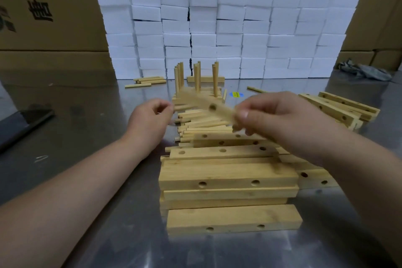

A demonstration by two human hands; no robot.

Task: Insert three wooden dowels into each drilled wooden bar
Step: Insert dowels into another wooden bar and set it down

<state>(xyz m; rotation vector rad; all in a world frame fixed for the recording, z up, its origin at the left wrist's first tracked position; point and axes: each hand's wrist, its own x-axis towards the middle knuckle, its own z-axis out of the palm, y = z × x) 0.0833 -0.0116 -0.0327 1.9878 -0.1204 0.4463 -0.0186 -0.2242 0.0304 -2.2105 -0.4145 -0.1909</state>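
My right hand point(272, 113) grips one end of a drilled wooden bar point(208, 105), blurred and held in the air above the table, a hole showing near its middle. My left hand point(152, 115) hovers by the bar's other end with fingers curled; whether it holds a dowel is hidden. Below lies a heap of loose dowels point(202, 125). A stack of drilled bars point(228, 178) sits in front of me. Behind the hands stand finished bars with upright dowels point(196, 78).
More drilled bars point(339, 107) lie at the right. A few dowels point(148, 81) rest at the back left before a wall of white foam blocks point(228, 24). A dark flat object point(24, 124) lies at the left on the metal table point(87, 137). Cardboard boxes stand behind.
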